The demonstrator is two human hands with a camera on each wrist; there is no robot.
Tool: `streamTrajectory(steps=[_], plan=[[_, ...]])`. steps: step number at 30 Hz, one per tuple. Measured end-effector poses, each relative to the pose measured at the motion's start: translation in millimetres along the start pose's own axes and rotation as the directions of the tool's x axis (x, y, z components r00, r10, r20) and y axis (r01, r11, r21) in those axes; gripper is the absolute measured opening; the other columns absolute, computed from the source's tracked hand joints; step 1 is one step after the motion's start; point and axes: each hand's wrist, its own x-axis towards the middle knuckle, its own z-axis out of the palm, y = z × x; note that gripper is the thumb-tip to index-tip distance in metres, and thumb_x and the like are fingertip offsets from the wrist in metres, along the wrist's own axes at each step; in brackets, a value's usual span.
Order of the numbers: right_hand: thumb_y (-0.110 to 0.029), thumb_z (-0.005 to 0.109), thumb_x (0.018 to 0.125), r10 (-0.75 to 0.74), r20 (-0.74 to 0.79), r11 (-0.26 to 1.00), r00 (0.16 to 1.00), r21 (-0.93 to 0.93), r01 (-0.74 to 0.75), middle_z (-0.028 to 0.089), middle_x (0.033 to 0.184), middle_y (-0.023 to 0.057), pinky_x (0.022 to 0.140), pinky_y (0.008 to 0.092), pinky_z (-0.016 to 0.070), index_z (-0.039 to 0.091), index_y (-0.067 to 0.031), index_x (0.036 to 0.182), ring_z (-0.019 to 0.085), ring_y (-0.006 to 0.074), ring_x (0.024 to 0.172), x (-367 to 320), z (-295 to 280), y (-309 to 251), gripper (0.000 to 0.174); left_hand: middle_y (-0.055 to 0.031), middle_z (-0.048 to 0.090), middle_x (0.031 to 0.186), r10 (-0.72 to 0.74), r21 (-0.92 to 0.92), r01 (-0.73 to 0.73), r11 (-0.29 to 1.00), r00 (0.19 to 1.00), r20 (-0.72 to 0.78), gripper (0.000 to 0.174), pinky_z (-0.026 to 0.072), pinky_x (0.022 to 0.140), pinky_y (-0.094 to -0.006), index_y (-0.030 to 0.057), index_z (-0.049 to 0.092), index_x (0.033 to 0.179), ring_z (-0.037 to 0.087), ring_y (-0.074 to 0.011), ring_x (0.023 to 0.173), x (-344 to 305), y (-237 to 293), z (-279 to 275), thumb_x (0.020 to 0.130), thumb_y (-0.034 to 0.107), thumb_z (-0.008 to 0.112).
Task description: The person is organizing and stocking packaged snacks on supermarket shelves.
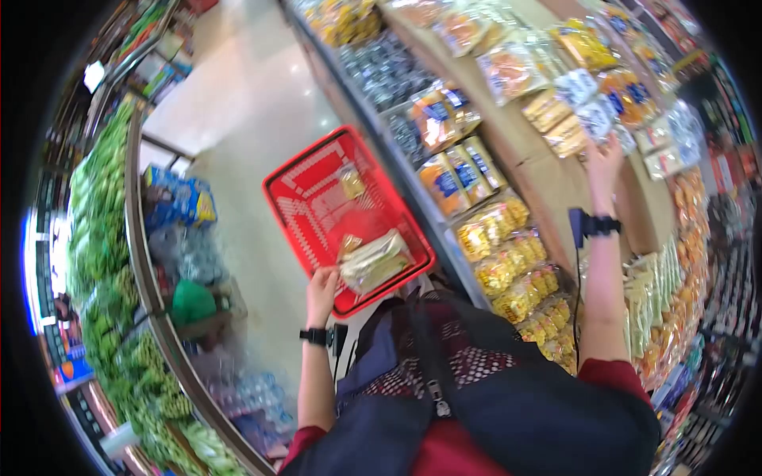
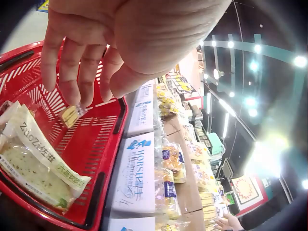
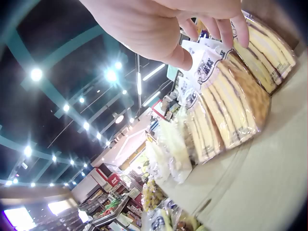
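Observation:
My left hand (image 1: pixel 321 290) is at the near left rim of a red shopping basket (image 1: pixel 274 186). In the left wrist view its fingers hang loosely extended over the basket. Inside lie a clear pack of pale green-flecked bread (image 2: pixel 36 168) with a white label and a small wrapped sliced item (image 2: pixel 72 115). Over on the display, my right hand (image 1: pixel 605 170) reaches to clear packs of layered sandwich bread (image 3: pixel 228 103) with white printed tops. Its thumb and spread fingers stand around those tops, fingertips right at the wrapping.
Wrapped breads fill the slanted display, with yellow bagged snacks (image 1: pixel 508 230) along its near edge and a brown board (image 1: pixel 548 190) between rows. White printed boxes (image 2: pixel 134 168) line its side. Leafy greens (image 1: pixel 103 238) sit on a shelf at the left, across the aisle floor (image 1: pixel 246 103).

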Motion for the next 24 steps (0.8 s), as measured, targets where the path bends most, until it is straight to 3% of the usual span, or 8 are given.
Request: streamTrajectory(steps=[3, 6, 13, 17, 19, 20, 23, 24], plan=[[-0.014, 0.063, 0.088, 0.037, 0.090, 0.998, 0.995, 0.051, -0.042, 0.047, 0.126, 0.0172, 0.094, 0.0351, 0.0430, 0.038, 0.0018, 0.134, 0.049, 0.0244, 0.115, -57, -23, -54, 0.055, -0.0033, 0.065, 0.089, -0.014, 0.152, 0.024, 0.988, 0.998, -0.066, 0.026, 0.0473, 0.064, -0.0202, 0.0003, 0.061, 0.106, 0.059, -0.0077, 0.078, 15, -30, -16, 0.092, 0.021, 0.058], [-0.011, 0.055, 0.092, 0.143, 0.273, 0.988, 0.951, -0.094, -0.122, 0.054, 0.125, 0.0099, 0.094, 0.0320, 0.0417, 0.048, -0.0025, 0.128, 0.053, 0.0192, 0.112, -110, -41, -88, 0.038, -0.0116, 0.068, 0.092, -0.105, 0.179, 0.123, 0.976, 0.989, -0.106, 0.024, 0.0500, 0.076, -0.0304, -0.0004, 0.062, 0.103, 0.064, -0.0174, 0.084, 42, -65, -32, 0.089, 0.019, 0.060], [-0.009, 0.053, 0.094, 0.326, 0.393, 0.945, 0.860, -0.115, -0.306, 0.055, 0.120, 0.0112, 0.092, 0.0305, 0.0423, 0.049, -0.0004, 0.125, 0.053, 0.0179, 0.109, -192, -35, -112, 0.033, -0.0167, 0.067, 0.098, -0.248, 0.401, 0.269, 0.876, 0.963, -0.105, 0.031, 0.0503, 0.083, -0.0370, 0.0025, 0.063, 0.105, 0.065, -0.0286, 0.093, 115, -90, -32, 0.082, 0.024, 0.062], [-0.008, 0.053, 0.093, 0.329, 0.425, 0.944, 0.844, -0.150, -0.293, 0.056, 0.116, 0.0110, 0.091, 0.0304, 0.0430, 0.050, 0.0002, 0.124, 0.054, 0.0176, 0.105, -204, -31, -124, 0.032, -0.0188, 0.067, 0.101, -0.157, 0.562, 0.083, 0.823, 0.984, 0.084, 0.036, 0.0500, 0.086, -0.0383, 0.0013, 0.062, 0.108, 0.064, -0.0302, 0.097, 158, -80, -2, 0.080, 0.024, 0.062], [-0.008, 0.053, 0.093, 0.359, 0.431, 0.933, 0.828, -0.196, -0.302, 0.056, 0.116, 0.0104, 0.091, 0.0298, 0.0433, 0.051, -0.0001, 0.123, 0.055, 0.0174, 0.104, -212, -33, -125, 0.031, -0.0210, 0.066, 0.099, -0.354, 0.696, 0.196, 0.691, 0.931, 0.090, 0.049, 0.0523, 0.082, -0.0373, -0.0006, 0.061, 0.110, 0.066, -0.0299, 0.094, 193, -120, 13, 0.077, 0.034, 0.067], [-0.007, 0.053, 0.093, 0.399, 0.429, 0.916, 0.810, -0.223, -0.333, 0.056, 0.115, 0.0098, 0.089, 0.0289, 0.0440, 0.051, -0.0005, 0.122, 0.055, 0.0168, 0.103, -220, -38, -125, 0.030, -0.0234, 0.066, 0.098, -0.312, 0.706, 0.153, 0.691, 0.945, 0.100, 0.052, 0.0530, 0.080, -0.0383, -0.0009, 0.061, 0.112, 0.066, -0.0315, 0.091, 201, -140, 17, 0.074, 0.034, 0.068], [-0.006, 0.053, 0.092, 0.431, 0.411, 0.897, 0.803, -0.295, -0.330, 0.057, 0.112, 0.0077, 0.084, 0.0268, 0.0463, 0.054, -0.0019, 0.119, 0.056, 0.0150, 0.100, -239, -52, -124, 0.027, -0.0207, 0.068, 0.092, -0.542, 0.959, -0.075, 0.273, 0.812, 0.217, 0.032, 0.0550, 0.073, -0.0369, 0.0001, 0.069, 0.093, 0.068, -0.0297, 0.086, 217, -180, 27, 0.073, 0.025, 0.069], [-0.005, 0.053, 0.092, 0.429, 0.416, 0.894, 0.802, -0.323, -0.311, 0.058, 0.111, 0.0072, 0.083, 0.0270, 0.0466, 0.054, -0.0022, 0.118, 0.057, 0.0150, 0.099, -247, -59, -119, 0.027, -0.0207, 0.068, 0.092, -0.550, 0.959, -0.079, 0.273, 0.805, 0.223, 0.032, 0.0550, 0.073, -0.0369, 0.0001, 0.069, 0.093, 0.068, -0.0297, 0.086, 218, -201, 27, 0.073, 0.025, 0.069]])
